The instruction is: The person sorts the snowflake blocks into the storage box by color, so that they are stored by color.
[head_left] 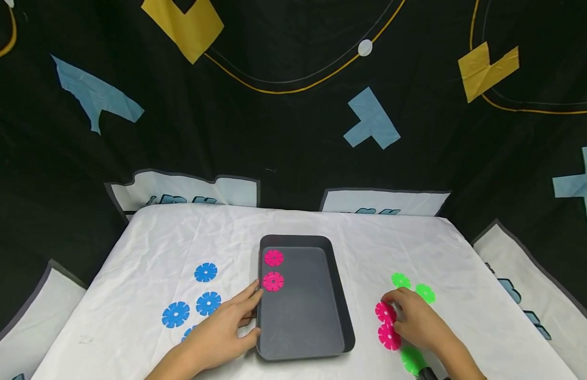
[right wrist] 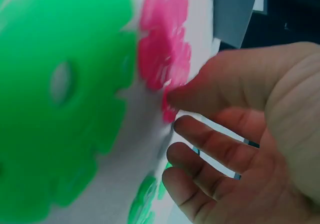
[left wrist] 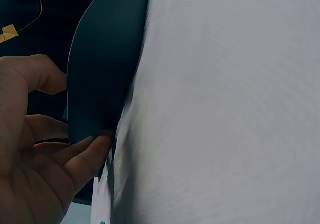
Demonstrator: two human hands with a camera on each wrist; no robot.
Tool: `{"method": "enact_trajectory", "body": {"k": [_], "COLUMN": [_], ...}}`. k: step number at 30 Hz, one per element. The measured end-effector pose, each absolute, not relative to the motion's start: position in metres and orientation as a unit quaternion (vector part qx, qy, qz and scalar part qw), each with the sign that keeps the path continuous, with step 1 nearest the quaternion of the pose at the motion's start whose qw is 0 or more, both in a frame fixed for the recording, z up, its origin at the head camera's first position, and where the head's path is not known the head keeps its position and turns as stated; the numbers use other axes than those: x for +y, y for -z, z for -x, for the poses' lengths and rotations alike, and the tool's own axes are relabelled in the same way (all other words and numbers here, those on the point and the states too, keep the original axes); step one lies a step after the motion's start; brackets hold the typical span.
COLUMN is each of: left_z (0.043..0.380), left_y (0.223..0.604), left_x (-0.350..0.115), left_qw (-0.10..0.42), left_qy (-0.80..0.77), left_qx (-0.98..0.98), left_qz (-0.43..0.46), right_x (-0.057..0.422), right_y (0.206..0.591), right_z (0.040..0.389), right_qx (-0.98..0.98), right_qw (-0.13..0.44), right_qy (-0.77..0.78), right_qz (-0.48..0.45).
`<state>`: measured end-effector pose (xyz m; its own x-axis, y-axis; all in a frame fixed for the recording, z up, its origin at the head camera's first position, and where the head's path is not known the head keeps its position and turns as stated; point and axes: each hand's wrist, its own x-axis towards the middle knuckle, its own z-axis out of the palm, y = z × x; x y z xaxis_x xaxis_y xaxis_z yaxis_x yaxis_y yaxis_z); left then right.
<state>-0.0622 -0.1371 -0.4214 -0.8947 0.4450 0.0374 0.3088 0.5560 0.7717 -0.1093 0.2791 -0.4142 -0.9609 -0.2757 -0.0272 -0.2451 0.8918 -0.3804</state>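
Note:
A dark grey rectangular tray (head_left: 305, 316) stands on the white cloth, with two pink notched plastic discs (head_left: 273, 282) in its upper left part. At its left side, my left hand (head_left: 222, 335) rests fingertips and thumb against the outer wall; the left wrist view shows the fingers at that wall (left wrist: 100, 64). My right hand (head_left: 414, 316) is over the pink discs on the right, thumb and forefinger pinching the upper pink disc (head_left: 385, 312). Another pink disc (head_left: 389, 338) lies just below it. In the right wrist view, the thumb (right wrist: 215, 84) touches pink plastic.
Several blue notched discs (head_left: 176, 315) lie left of the tray, one partly hidden by my left hand. Green discs (head_left: 425, 293) lie beyond my right hand, and another green disc (head_left: 412, 360) is near my right wrist. A black curtain (head_left: 293, 148) hangs behind the table.

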Motion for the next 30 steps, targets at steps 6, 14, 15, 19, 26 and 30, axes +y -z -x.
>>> {"method": "enact_trajectory", "body": {"k": [6,14,15,19,26,30], "left_z": [0.062,0.060,0.060,0.060,0.061,0.061], "left_y": [0.421,0.419,0.420,0.420,0.421,0.421], "left_x": [-0.137,-0.137,-0.137,-0.137,-0.138,-0.138], "left_qw": [0.079,0.072,0.074,0.082,0.084,0.079], "left_qy": [-0.423,-0.428,-0.429,-0.434,-0.432,-0.433], "left_qx": [0.877,0.874,0.874,0.871,0.871,0.870], "left_qz": [-0.214,-0.218,-0.218,-0.216,-0.218,-0.221], "right_x": [0.289,0.285,0.284,0.280,0.277,0.275], "right_y": [0.414,0.416,0.417,0.421,0.423,0.422], "right_z": [0.112,0.119,0.120,0.121,0.117,0.115], "right_qx": [0.966,0.968,0.968,0.974,0.982,0.983], "right_qw": [0.051,0.069,0.072,0.068,0.038,0.021], "right_qy": [0.192,0.193,0.196,0.185,0.135,0.113], "right_qz": [0.168,0.148,0.139,0.115,0.128,0.142]}}
